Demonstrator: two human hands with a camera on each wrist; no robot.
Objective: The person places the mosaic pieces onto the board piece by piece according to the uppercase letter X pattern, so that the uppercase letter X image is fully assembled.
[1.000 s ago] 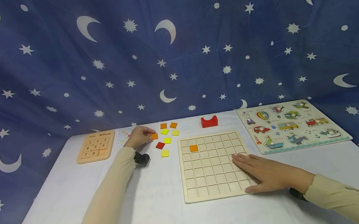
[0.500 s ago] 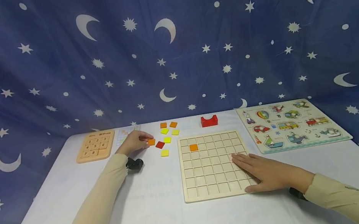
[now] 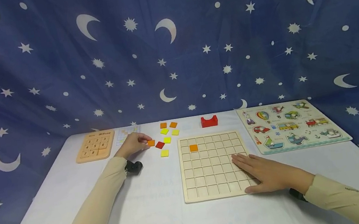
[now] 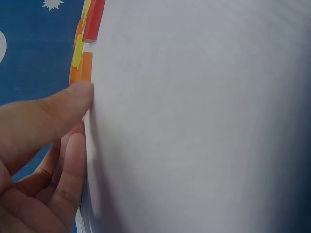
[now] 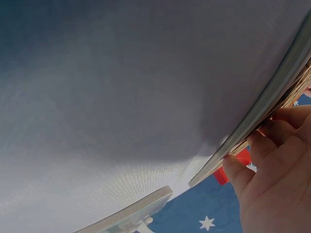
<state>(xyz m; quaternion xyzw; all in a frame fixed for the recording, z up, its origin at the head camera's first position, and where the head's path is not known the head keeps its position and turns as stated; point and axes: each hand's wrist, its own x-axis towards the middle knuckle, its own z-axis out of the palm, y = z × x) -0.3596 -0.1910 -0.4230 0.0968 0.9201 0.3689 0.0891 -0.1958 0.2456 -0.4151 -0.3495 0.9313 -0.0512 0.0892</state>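
Observation:
My left hand [image 3: 132, 143] pinches an orange square tile [image 3: 151, 143] between thumb and fingers, low over the white table. In the left wrist view the thumb [image 4: 80, 94] covers the near end of that orange tile [image 4: 85, 65]. Just right of it lies a red tile [image 3: 160, 145], with several yellow tiles [image 3: 164, 153] and two orange tiles [image 3: 163, 125] around. My right hand [image 3: 268, 170] rests flat, fingers straight, on the right edge of a wooden grid board [image 3: 215, 178]. One orange tile [image 3: 193, 148] sits in a cell near the board's upper left.
A number puzzle [image 3: 95, 147] and a printed card [image 3: 128, 134] lie at the back left. A red notched block [image 3: 209, 122] stands behind the grid board. To the right lies a picture puzzle board [image 3: 293, 126]. A star-patterned curtain [image 3: 170, 51] hangs behind the table.
My left hand has drawn back left and slightly nearer, bringing the orange tile with it to the left of the red tile. My right hand has stayed on the board.

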